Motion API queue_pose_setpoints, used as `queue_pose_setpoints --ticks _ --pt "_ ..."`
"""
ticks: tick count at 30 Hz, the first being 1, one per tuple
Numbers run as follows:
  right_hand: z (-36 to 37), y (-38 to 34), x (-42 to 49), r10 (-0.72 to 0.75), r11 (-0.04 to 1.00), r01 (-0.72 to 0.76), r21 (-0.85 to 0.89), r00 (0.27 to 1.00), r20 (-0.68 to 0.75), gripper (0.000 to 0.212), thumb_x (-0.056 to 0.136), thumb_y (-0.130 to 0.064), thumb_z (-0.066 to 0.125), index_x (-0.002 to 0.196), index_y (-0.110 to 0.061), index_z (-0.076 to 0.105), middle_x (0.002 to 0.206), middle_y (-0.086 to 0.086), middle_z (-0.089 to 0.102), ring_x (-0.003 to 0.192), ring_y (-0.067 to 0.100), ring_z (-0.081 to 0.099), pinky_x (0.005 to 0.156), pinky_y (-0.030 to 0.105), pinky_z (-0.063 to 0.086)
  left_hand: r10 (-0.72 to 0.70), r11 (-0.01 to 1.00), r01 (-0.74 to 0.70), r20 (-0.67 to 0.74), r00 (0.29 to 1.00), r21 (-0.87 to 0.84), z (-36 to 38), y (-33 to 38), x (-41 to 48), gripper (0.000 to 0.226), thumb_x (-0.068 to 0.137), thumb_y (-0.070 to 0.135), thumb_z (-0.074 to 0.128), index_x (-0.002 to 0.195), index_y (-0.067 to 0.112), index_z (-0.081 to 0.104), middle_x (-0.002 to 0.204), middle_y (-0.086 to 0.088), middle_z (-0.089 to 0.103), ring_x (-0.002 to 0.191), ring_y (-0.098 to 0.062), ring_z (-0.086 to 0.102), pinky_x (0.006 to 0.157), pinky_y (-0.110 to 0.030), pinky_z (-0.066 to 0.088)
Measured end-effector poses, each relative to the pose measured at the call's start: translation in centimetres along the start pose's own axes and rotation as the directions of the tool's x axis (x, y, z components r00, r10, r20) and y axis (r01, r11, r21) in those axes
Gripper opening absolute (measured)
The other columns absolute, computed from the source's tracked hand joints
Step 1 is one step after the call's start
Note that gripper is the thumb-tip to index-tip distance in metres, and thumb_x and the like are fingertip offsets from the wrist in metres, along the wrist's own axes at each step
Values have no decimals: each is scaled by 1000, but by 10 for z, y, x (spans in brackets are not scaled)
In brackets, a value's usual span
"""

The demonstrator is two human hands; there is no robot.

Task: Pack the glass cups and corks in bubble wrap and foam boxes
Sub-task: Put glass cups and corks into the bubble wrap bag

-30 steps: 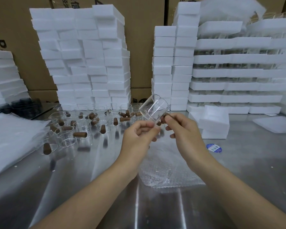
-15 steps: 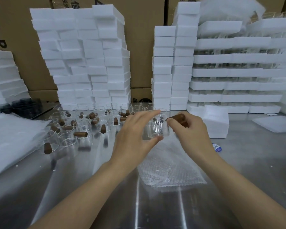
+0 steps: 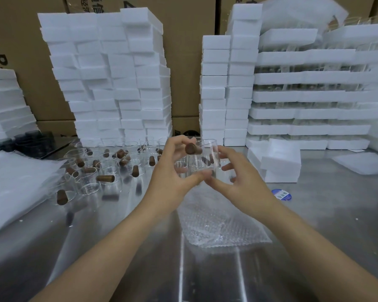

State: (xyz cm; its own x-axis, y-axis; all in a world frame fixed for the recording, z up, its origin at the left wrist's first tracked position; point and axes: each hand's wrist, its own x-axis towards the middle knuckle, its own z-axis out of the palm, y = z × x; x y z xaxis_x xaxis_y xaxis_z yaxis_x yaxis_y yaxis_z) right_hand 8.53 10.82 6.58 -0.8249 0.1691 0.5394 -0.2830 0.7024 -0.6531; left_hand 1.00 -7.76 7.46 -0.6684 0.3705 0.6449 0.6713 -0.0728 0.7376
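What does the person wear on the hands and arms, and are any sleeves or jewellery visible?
The left hand and the right hand wear no gloves. No ring, watch or bracelet shows on either. The left forearm and the right forearm are bare as far as the picture reaches; no sleeve is in view.

Near table (image 3: 205, 280) looks open; glass cups (image 3: 90, 186) crowd left, foam boxes (image 3: 279, 164) right.
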Motion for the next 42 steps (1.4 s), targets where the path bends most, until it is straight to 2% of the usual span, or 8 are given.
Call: queue_pose_setpoints --ticks 5,14,19,22,29,34,38,42 --pt "-2 -2 3 -5 994 10 108 999 -42 61 84 -53 79 137 -59 49 132 -24 55 115 1 58 84 21 49 -74 994 75 18 997 -79 -2 -3 2 57 73 35 95 118 40 61 136 17 65 134 -6 60 76 -16 58" --pt "-5 -4 4 -117 985 96 -143 982 -149 60 83 -50 82 134 -45 52 134 -23 48 127 7 48 105 41 51 -18 985 26 -50 999 173 -10 -9 1 105 68 47 97 151 62 34 139 28 49 123 12 55 93 -22 49" --pt "-3 -7 0 -310 899 253 -357 944 -113 60 83 -28 84 136 -35 55 142 -14 47 130 10 42 108 24 39 195 819 -207 80 978 535 -10 -12 -1 75 82 36 92 148 42 57 143 22 52 135 -3 47 111 -24 40" --pt "0 -10 0 -329 896 276 -348 939 -103 60 85 -26 81 138 -34 55 143 -14 48 132 8 42 108 15 29 245 753 -237 73 967 614 -9 -9 -3 63 83 42 89 141 37 64 133 26 60 127 -9 51 108 -40 41" --pt "-2 -5 2 -214 945 179 -275 972 -101 77 86 -34 83 151 -37 42 146 -20 43 128 5 39 109 28 39 -16 959 3 45 999 283 -12 -9 2 72 77 42 95 139 50 60 134 30 64 133 5 53 113 -30 43" --pt "-4 -5 4 -133 981 115 -159 985 -112 68 86 -33 84 146 -33 52 147 -17 43 137 8 38 115 39 41 -31 990 15 114 993 138 -11 -11 6 70 79 32 95 138 41 59 140 35 61 135 11 54 101 -1 38" --pt "-5 -7 4 -130 982 109 -156 983 -129 62 83 -34 86 139 -29 58 146 -14 45 138 8 37 114 41 42 -53 978 40 61 997 206 -10 -13 3 82 79 37 96 147 49 52 143 30 59 138 10 50 107 -16 41" --pt "-3 -11 2 -201 958 165 -234 970 -139 61 82 -40 84 136 -28 59 144 -16 47 134 3 36 111 17 31 13 941 -29 49 999 337 -7 -13 -3 80 83 42 92 149 56 47 139 28 57 135 0 51 109 -29 45"
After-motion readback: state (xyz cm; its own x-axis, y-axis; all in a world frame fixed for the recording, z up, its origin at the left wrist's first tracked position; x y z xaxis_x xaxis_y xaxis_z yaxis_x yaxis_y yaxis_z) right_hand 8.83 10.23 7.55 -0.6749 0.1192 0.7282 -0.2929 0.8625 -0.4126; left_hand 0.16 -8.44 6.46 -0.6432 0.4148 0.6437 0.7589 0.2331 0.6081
